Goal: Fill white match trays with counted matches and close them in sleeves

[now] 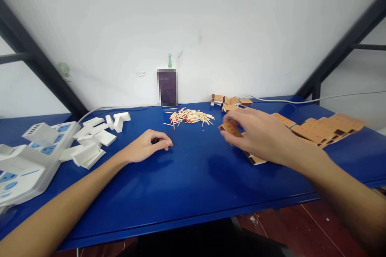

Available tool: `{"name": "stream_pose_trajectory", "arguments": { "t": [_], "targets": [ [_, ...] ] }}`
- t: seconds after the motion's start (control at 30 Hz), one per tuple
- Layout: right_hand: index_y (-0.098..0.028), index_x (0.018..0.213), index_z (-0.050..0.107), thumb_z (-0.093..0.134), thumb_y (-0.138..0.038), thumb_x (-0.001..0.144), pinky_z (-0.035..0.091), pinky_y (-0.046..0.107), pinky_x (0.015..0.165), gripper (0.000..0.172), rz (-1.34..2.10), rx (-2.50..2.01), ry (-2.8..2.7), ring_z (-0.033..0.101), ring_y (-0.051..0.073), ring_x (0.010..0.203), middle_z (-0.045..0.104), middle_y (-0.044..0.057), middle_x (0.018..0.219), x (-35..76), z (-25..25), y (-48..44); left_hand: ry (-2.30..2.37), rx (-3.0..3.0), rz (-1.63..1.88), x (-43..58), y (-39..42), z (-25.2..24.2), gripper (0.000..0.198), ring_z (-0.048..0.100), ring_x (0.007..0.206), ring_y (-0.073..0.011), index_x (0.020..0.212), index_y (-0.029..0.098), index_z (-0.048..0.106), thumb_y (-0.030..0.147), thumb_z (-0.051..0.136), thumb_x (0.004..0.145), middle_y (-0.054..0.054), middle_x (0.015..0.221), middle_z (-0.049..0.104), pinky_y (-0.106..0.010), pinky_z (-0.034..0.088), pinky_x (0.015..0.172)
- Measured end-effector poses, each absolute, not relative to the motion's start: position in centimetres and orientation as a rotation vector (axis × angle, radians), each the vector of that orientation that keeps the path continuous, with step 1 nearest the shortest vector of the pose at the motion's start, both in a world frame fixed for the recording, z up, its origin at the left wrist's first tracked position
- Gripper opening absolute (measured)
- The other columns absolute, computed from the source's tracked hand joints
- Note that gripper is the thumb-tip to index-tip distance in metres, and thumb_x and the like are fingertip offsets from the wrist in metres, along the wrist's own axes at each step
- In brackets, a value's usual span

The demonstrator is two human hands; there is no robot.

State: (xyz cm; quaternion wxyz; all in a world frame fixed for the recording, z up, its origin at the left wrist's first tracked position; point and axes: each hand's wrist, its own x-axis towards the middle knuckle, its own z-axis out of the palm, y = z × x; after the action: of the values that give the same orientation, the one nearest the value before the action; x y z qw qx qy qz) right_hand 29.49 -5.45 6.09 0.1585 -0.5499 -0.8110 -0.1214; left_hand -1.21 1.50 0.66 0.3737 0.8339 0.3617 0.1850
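Between the thumb and fingers of my right hand (256, 132) is an orange matchbox (230, 128), lifted a little over the table. Under that hand another matchbox (256, 160) shows in part. My left hand (152, 144) rests on the blue table, its fingers curled inward; whether anything is inside them is hidden. A loose pile of red-tipped matches (191, 116) lies between and beyond both hands. To the left of my left hand are several white matchbox trays (90, 140), heaped together.
Rows of orange matchboxes (328, 128) lie on the right, and a few more matchboxes (230, 102) by the wall. A white power strip (45, 168) with plugs occupies the left side. A blurred-out dark rectangle (168, 87) stands against the wall. The blue table (169, 196) ends at its front edge.
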Motion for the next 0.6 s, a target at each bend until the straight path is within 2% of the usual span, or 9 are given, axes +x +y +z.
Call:
{"name": "stream_pose_trajectory", "arguments": {
  "t": [0.07,0.17,0.33,0.43,0.6],
  "targets": [
    [-0.022,0.070,0.052,0.055,-0.038,0.086,0.037,0.034,0.060,0.022,-0.475,-1.697,-2.390,0.058,0.022,0.069,0.064,0.006,0.074,31.1,5.8,-5.9,0.964,2.166,0.495,-1.1,1.4,0.5,0.040,0.061,0.075,-0.0156,0.091,0.015,0.073,0.048,0.050,0.094,-0.004,0.079,0.071,-0.025,0.044,0.068],
    [-0.021,0.070,0.055,0.052,-0.037,0.087,0.040,0.038,0.066,0.024,-0.625,-1.761,-2.499,0.060,0.025,0.070,0.066,0.008,0.072,32.3,4.7,-6.3,1.002,2.199,0.502,-1.0,1.4,0.3,0.041,0.060,0.073,-0.0153,0.090,0.015,0.073,0.048,0.048,0.095,-0.004,0.078,0.070,-0.025,0.043,0.067],
    [-0.016,0.078,0.066,0.052,-0.036,0.089,0.043,0.042,0.073,0.026,-0.792,-1.729,-2.599,0.062,0.031,0.086,0.069,0.015,0.088,33.1,3.7,-6.3,1.012,2.240,0.501,-0.8,1.3,0.4,0.041,0.057,0.069,-0.0142,0.087,0.015,0.072,0.048,0.048,0.095,-0.003,0.076,0.069,-0.024,0.042,0.064],
    [-0.016,0.080,0.068,0.056,-0.036,0.087,0.042,0.042,0.074,0.025,-0.803,-1.705,-2.613,0.060,0.030,0.086,0.068,0.015,0.091,33.6,3.8,-6.0,1.001,2.253,0.500,-0.9,1.2,0.5,0.039,0.058,0.069,-0.0146,0.085,0.016,0.071,0.047,0.049,0.094,-0.003,0.076,0.068,-0.024,0.043,0.064],
    [-0.020,0.076,0.068,0.057,-0.032,0.086,0.040,0.039,0.073,0.019,-0.623,-1.650,-2.700,0.059,0.027,0.085,0.068,0.009,0.082,34.2,4.0,-5.8,1.006,2.249,0.488,-1.0,1.2,0.4,0.037,0.060,0.072,-0.0155,0.086,0.016,0.070,0.046,0.049,0.094,-0.003,0.077,0.069,-0.024,0.044,0.066]
  ]
}}
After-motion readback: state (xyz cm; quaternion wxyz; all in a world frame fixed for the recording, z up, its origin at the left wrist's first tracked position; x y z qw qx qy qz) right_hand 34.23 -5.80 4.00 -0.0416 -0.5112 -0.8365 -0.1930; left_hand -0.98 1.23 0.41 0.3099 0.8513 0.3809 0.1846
